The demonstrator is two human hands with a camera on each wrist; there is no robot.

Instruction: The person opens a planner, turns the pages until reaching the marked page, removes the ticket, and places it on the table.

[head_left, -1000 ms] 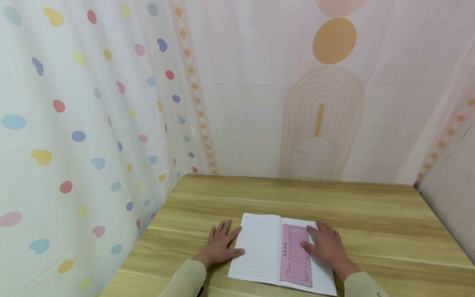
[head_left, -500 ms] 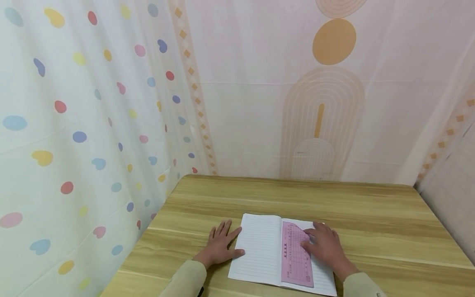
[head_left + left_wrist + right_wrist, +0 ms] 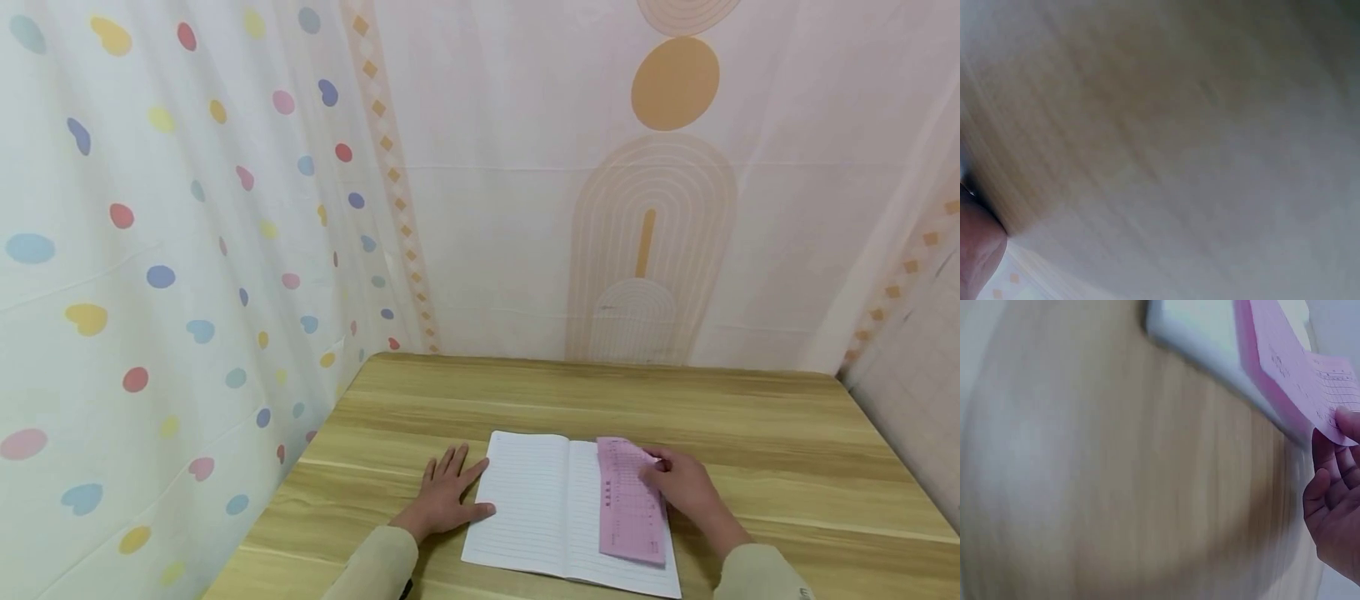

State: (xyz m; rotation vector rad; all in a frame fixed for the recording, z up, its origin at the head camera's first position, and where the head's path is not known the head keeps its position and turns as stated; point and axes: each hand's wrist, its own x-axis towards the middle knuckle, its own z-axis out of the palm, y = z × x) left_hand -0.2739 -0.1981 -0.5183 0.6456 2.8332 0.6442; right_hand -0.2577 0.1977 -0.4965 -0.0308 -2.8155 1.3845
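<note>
An open notebook with white lined pages lies on the table. Over its right page is a pink printed slip, its far right corner bent up. My right hand pinches that edge between thumb and fingers; the right wrist view also shows the pink slip lifted off the page, with the thumb on top and fingers beneath. At the notebook's left edge my left hand lies with fingers spread, its thumb resting on the left page. The left wrist view shows mostly blurred table and a bit of skin.
The wood-grain table extends beyond the notebook on every visible side. A curtain with coloured dots hangs at the left, and a pale patterned curtain hangs behind the far edge.
The right hand has gone from touching the slip to pinching its far right edge. The slip has lifted and shifted right, away from the notebook's fold. The left hand has stayed put.
</note>
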